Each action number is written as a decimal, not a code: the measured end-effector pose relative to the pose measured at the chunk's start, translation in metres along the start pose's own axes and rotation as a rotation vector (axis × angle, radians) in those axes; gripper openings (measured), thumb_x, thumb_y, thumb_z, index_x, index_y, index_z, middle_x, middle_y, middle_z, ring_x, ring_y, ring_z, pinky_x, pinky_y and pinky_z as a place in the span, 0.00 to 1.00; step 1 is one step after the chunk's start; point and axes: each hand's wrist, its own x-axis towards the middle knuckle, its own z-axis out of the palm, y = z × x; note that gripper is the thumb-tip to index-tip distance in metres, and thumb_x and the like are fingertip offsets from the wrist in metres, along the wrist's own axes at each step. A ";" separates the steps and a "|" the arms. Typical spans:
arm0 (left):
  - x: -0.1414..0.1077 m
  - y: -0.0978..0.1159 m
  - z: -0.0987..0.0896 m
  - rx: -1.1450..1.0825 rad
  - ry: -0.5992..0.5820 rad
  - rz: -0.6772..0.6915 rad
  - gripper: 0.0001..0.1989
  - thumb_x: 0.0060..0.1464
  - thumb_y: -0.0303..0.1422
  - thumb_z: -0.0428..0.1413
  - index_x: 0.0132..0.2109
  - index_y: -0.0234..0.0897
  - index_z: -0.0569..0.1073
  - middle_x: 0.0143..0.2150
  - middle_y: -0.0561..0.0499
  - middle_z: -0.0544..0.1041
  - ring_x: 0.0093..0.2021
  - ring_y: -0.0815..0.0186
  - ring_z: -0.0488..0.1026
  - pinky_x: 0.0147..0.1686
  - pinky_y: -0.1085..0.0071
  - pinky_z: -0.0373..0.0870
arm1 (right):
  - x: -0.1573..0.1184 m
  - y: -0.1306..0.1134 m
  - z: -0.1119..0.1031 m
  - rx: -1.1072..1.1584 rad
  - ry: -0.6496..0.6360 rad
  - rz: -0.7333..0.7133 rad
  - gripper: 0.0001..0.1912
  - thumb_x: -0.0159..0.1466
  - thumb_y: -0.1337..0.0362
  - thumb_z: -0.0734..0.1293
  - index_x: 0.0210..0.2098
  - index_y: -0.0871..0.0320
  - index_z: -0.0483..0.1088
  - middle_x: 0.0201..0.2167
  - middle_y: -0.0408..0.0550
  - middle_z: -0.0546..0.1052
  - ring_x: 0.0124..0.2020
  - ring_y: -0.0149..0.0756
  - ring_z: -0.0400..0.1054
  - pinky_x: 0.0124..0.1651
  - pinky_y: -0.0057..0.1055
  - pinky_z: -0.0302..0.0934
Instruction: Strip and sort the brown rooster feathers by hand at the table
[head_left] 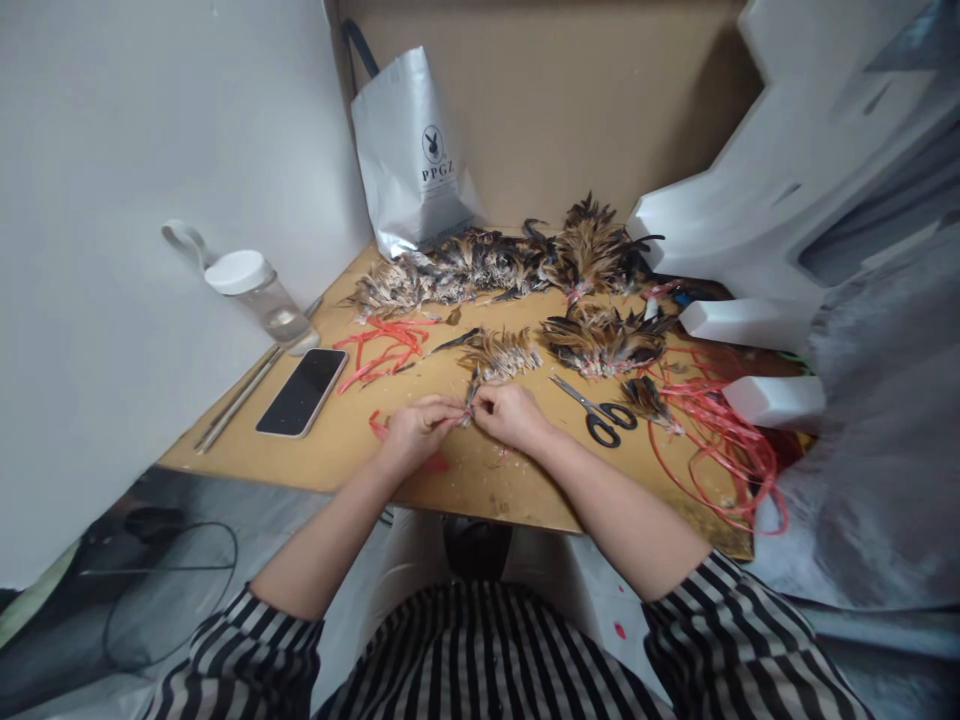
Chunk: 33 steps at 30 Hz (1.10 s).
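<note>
feathers (pixel 473 384) between left hand (pixel 417 428) and right hand (pixel 514 414)

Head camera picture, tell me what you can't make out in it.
All in the head view:
- Part of the small feather bundle: hidden by the fingers of the left hand and right hand.
- Inside of the silver bag: hidden by its front panel.
- Small print under the bag's letters: too small to read.
- Left sleeve: cut off by the bottom edge.

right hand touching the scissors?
Apart. The head view shows bare tabletop between the right hand and the black-handled scissors.
</note>
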 end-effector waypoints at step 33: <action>0.015 0.018 0.001 -0.729 0.072 -0.823 0.20 0.44 0.47 0.57 0.31 0.30 0.71 0.26 0.45 0.76 0.21 0.69 0.72 0.21 0.76 0.67 | -0.002 -0.004 -0.001 0.338 0.319 0.072 0.09 0.58 0.64 0.61 0.32 0.58 0.72 0.25 0.44 0.75 0.23 0.28 0.64 0.30 0.25 0.57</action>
